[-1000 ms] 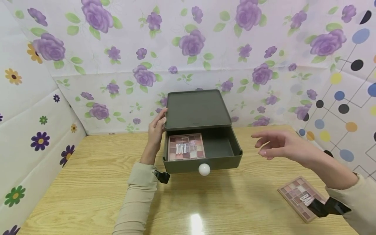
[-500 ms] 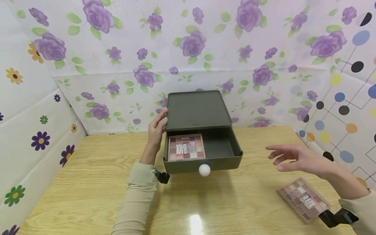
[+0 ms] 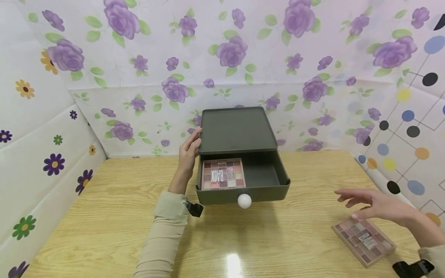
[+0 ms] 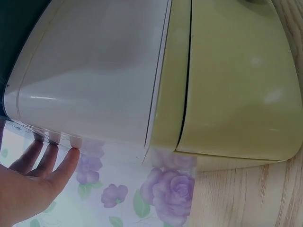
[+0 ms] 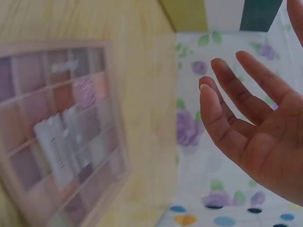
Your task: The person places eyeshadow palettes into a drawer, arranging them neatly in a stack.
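A small drawer cabinet (image 3: 238, 129) stands mid-table, dark green on top, with white and yellow tiers below in the left wrist view. Its dark green top drawer (image 3: 212, 197), with a round white knob (image 3: 245, 201), is pulled out. Inside, on the left side, lies an eyeshadow palette (image 3: 224, 178) marked "BACK". My left hand (image 3: 189, 154) rests straight fingertips on the cabinet's left side. Over at the right, a second eyeshadow palette (image 3: 363, 241) lies flat on the table. My right hand (image 3: 380, 206) hovers just above that palette's far edge, fingers spread and holding nothing.
The wooden table (image 3: 114, 216) meets a wall sheet with purple flowers (image 3: 231, 52) right behind the cabinet. Sheets with daisies and with coloured dots close off the left and right sides.
My right hand has moved right and down, away from the cabinet to over the loose palette. My left hand stays on the cabinet's side. The drawer has not moved.
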Tool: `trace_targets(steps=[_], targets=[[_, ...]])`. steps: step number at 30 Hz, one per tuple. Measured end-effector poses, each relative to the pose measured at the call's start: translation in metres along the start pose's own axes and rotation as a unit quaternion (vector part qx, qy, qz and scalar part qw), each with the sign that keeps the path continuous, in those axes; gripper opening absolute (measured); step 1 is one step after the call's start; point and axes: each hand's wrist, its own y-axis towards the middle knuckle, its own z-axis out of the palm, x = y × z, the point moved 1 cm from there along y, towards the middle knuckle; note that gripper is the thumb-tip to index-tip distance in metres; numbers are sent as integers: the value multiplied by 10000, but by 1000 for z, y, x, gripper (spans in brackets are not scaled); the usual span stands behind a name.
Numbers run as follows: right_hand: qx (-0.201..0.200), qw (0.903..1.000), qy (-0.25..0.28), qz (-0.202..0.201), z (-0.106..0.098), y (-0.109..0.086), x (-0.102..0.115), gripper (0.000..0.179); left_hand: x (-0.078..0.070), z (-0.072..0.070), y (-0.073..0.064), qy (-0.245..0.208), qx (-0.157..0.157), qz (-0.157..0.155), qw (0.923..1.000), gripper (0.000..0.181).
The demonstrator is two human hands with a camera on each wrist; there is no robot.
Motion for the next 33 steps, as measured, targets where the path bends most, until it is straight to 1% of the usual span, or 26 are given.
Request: trace_targets(steps=[3, 10, 16, 19, 22, 27, 29, 33], targets=[[76, 9998, 130, 133, -1, -7, -16, 56, 0, 0, 1, 20, 13, 44, 10000, 52], [236, 9974, 675, 116, -1, -22, -45, 55, 0, 1, 1, 14, -11, 27, 10000, 50], [184, 9970, 677, 338, -1, -31, -60, 54, 0, 1, 0, 21, -32, 19, 10000, 52], [173, 9956, 788, 485, -2, -35, -68, 54, 1, 1, 1, 23, -46, 3, 10000, 51], [114, 9954, 733, 611, -5, -39, -77, 55, 1, 0, 1, 55, -36, -3, 10000, 50], [4, 9973, 438, 592, -7, -46, -86, 55, 0, 0, 0, 59, -19, -34, 10000, 49], [-118, 9978, 170, 623, -6, -49, -88, 57, 0, 0, 0, 31, -12, -47, 10000, 49], [-366, 9948, -381, 873, -5, -55, -95, 62, 1, 0, 0, 1, -5, -73, 10000, 48]])
